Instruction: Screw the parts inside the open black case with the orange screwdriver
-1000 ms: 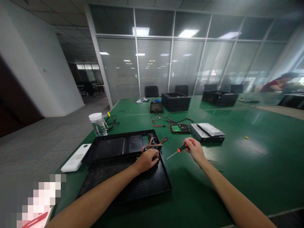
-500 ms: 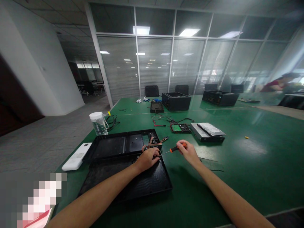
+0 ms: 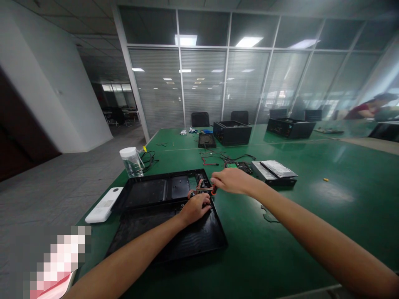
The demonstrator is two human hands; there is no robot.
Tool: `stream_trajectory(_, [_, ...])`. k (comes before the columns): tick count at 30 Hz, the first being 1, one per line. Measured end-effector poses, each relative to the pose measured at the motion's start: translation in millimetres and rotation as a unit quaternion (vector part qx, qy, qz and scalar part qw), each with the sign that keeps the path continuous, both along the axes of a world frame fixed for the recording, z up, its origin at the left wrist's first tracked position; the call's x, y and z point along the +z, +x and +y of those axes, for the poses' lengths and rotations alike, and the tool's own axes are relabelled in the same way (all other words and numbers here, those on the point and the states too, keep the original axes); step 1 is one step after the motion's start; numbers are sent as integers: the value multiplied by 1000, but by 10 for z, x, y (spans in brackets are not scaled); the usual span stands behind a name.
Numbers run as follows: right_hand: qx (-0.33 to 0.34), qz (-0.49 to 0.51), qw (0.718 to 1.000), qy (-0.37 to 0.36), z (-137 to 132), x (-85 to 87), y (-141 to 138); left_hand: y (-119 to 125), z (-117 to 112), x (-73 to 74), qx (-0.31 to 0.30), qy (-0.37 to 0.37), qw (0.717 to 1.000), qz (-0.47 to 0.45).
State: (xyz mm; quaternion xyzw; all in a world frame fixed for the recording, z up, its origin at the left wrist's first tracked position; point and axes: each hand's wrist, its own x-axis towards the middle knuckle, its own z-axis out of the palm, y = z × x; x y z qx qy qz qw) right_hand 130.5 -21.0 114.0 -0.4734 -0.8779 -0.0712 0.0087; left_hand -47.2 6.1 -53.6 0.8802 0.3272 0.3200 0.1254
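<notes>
Two shallow black panels lie side by side, the far panel [image 3: 152, 192] and the near panel [image 3: 187, 245]. My left hand [image 3: 195, 209] rests over their meeting edge at the right end, with curled fingers; what they pinch is hidden. My right hand [image 3: 232, 180] grips a screwdriver [image 3: 213, 190], its orange and black handle mostly covered by the fingers. It points down beside my left fingertips, and its tip is out of sight. Striped ribbon cables [image 3: 199, 189] loop over the far panel's right end, just behind my left hand.
A white power bank-like block [image 3: 102, 205] and a clear bottle [image 3: 131, 162] stand left. Behind my right hand are a circuit board [image 3: 245, 167] and a metal drive [image 3: 274, 174]. Farther back sit black computer cases [image 3: 232, 133]. A person [image 3: 368, 109] is at the far right.
My right hand has moved left and turned over, bringing the screwdriver from a slanted pose at a distance to upright beside my left fingers. My left hand has stayed nearly in place.
</notes>
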Motion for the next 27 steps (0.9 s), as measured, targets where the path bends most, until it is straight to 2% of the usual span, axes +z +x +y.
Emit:
stream_trajectory(3, [-32, -42, 997, 54, -38, 18, -109, 0, -3, -7, 6, 7, 1000, -1])
stream_trajectory(5, [-16, -32, 997, 73, -95, 12, -165, -2, -5, -14, 11, 4, 1000, -4])
stream_trajectory(8, [16, -33, 997, 64, -148, 7, -222, -6, -6, -23, 14, -2, 1000, -7])
stream_trajectory(14, [-77, -29, 995, 64, -116, 21, -233, -20, -14, -11, 13, -2, 1000, -4])
stream_trajectory(18, [-45, -27, 999, 14, -97, 67, -176, -29, -20, 1, 8, 7, 1000, 0])
stream_trajectory(21, [-55, -41, 998, 14, -105, 83, -157, -25, -24, -3, 9, 15, 1000, -3])
stream_trajectory(23, [-49, -36, 998, 22, -120, 54, -144, -21, -28, -8, 14, 21, 1000, -3])
stream_trajectory(27, [8, -40, 999, 13, -149, -81, -61, -23, -40, -3, 43, 27, 999, 14])
